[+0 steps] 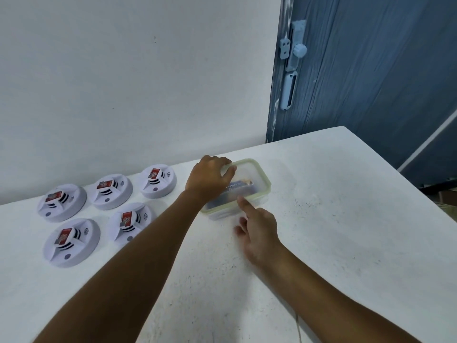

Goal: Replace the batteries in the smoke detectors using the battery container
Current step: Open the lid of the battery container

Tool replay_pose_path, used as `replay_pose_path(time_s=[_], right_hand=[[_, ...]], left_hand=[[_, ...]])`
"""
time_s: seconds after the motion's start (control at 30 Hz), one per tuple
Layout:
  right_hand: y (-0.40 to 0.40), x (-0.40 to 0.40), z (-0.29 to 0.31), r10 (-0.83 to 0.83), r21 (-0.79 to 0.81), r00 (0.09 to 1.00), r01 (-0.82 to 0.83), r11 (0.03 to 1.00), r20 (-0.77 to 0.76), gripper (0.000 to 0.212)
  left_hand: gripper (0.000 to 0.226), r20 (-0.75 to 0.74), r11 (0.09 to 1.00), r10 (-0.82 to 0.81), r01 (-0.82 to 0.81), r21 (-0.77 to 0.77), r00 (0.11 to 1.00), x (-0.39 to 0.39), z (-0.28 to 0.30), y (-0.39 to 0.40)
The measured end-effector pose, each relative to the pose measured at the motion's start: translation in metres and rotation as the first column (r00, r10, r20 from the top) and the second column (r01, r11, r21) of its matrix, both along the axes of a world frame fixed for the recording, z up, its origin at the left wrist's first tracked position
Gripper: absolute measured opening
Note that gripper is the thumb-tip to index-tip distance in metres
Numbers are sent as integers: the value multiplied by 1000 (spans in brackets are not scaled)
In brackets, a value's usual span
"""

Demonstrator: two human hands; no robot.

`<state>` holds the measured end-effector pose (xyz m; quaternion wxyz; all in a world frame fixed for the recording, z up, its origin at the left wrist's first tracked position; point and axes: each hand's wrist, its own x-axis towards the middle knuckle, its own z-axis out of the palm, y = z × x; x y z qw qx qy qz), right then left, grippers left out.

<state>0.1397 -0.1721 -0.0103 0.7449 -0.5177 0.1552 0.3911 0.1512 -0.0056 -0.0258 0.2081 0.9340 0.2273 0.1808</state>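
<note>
Right hand [259, 231] index pokes clear rect. container [257, 174] w/ green rim; left hand [210, 179] grips lid; 5 round white detectors [71, 241] nearby.

Surface: white speckled tabletop [321, 243], its far right corner ending just short of the door.
Backdrop: plain white painted wall [136, 82] (one small dark mark high up).
Door: blue-grey wood-grain door [371, 70], right of the wall.
Hardware: pale blue painted bolt latch [295, 49] on the door's left edge.
</note>
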Motion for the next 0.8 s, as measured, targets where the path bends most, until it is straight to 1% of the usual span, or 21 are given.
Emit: replay_pose_path(time_s=[0.03,0.07,0.1,0.17,0.2,0.23,0.27,0.3,0.33,0.37,0.43,0.5,0.53,0.6,0.67,0.73,0.77,0.8], right_hand=[[-6,-2,1,24,-75,998,-19,997,63,63],[-11,-3,3,15,-120,990,3,993,143,67],[-17,-1,8,-28,-125,975,56,991,220,67],[-22,12,15,-149,-56,912,184,981,383,53],[-20,23,19,-157,-40,855,202,979,494,43],[-15,36,22,-107,-68,780,189,980,617,35],[-8,49,26,-10,-127,680,151,980,733,29],[-1,64,26,108,-205,568,110,973,816,27],[9,79,25,225,-287,452,71,955,863,28],[19,94,23,328,-363,347,38,931,879,29],[39,117,21,502,-503,199,-48,863,842,29],[54,127,23,637,-607,128,-212,766,760,30],[57,132,22,695,-648,105,-286,706,711,32],[62,136,20,770,-702,57,-374,606,635,30],[59,138,18,786,-701,83,-403,588,612,22],[53,141,15,779,-704,128,-357,614,614,9],[49,143,14,774,-711,145,-319,627,617,9],[43,144,13,771,-717,169,-288,635,614,14]], left_hand=[[45,7,1000,-1,1,12,1000,0,-1,0],[40,15,1000,0,0,24,1000,0,-2,0],[38,25,999,2,-3,34,1000,0,-1,-1],[41,69,997,-17,12,72,997,-1,1,-2],[43,110,994,-53,42,96,993,-2,4,-3],[44,168,991,-92,74,110,982,-3,7,-4],[42,233,988,-123,97,121,965,-5,11,-5],[38,293,986,-141,106,132,946,-7,14,-6],[34,338,983,-151,106,148,929,-10,18,-8],[31,356,979,-164,109,171,920,-15,21,-12],[27,329,954,-221,135,266,918,-29,18,-21],[28,237,924,-254,163,346,938,-48,7,-31],[31,179,922,-250,178,344,952,-56,0,-35],[38,83,940,-194,161,301,977,-70,-9,-39],[46,44,950,-139,120,289,989,-77,-13,-40],[49,16,942,-103,92,321,995,-78,-13,-37],[49,7,939,-86,79,334,996,-78,-13,-36],[49,0,939,-69,65,337,998,-77,-14,-34]])
